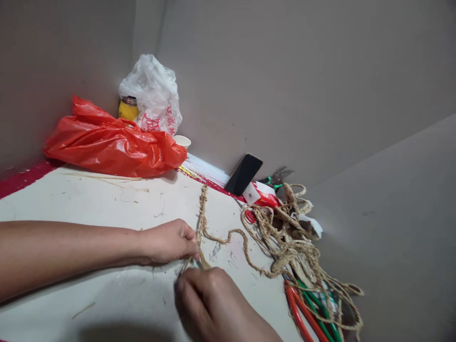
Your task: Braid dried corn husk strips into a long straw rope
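A tan braided fibre cord (202, 209) stands out upward from my hands on the white tabletop, and its thin tail winds right toward a tangled heap. My left hand (173, 241) reaches in from the left and pinches the cord's lower end between thumb and fingers. Just below it, nearer to me, my right hand (217, 304) is closed on loose fibre strands (204, 260) that come from the cord. The right fingertips are partly hidden behind the hand.
Right of my hands lies a heap of braided cord (285, 237), with red-handled (302, 313) and green-handled (317, 304) tools beneath. A phone (245, 174) leans on the wall beside a red-and-white box (261, 194). A red plastic bag (114, 147), white bag (153, 90), yellow jar (128, 109) and paper cup (183, 141) stand at the back.
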A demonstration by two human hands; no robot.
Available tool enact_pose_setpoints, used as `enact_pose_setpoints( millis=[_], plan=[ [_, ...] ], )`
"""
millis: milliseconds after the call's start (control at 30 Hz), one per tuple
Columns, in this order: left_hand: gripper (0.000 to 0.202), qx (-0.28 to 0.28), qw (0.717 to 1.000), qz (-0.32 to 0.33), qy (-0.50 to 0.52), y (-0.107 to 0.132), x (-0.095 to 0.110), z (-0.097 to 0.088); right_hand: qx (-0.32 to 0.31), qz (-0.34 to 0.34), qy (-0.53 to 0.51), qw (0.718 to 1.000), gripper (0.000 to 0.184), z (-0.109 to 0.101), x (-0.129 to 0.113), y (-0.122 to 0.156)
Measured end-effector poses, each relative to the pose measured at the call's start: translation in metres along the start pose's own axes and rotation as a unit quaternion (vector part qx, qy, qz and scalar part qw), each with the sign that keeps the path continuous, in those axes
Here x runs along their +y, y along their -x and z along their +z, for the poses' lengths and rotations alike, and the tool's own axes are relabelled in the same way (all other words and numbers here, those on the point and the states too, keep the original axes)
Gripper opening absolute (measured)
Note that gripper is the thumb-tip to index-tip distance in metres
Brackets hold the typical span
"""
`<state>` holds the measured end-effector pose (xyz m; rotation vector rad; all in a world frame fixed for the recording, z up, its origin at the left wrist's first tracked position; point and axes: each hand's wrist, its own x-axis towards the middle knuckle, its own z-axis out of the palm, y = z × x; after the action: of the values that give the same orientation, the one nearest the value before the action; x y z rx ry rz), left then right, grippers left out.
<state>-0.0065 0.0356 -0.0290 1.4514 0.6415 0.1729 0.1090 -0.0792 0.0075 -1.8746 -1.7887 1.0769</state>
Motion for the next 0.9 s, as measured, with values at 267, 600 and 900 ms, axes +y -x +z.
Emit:
enact_pose_setpoints(
  millis=[267,600,900],
  plan=[
    [0.014,-0.039,0.995,-0.021,0.088,0.002,0.007,-0.003,0.191,-0.018,-0.100,0.976,0.033,-0.032,0.016,-0.020],
    [0.015,-0.051,0.996,0.007,0.078,0.001,0.003,-0.004,-0.034,0.044,-0.312,0.948,0.042,-0.019,0.037,-0.041],
    [0.021,-0.030,0.978,0.084,-0.191,0.003,0.008,-0.016,-0.080,0.097,-0.479,0.869,0.036,-0.015,0.041,-0.046]
  ],
)
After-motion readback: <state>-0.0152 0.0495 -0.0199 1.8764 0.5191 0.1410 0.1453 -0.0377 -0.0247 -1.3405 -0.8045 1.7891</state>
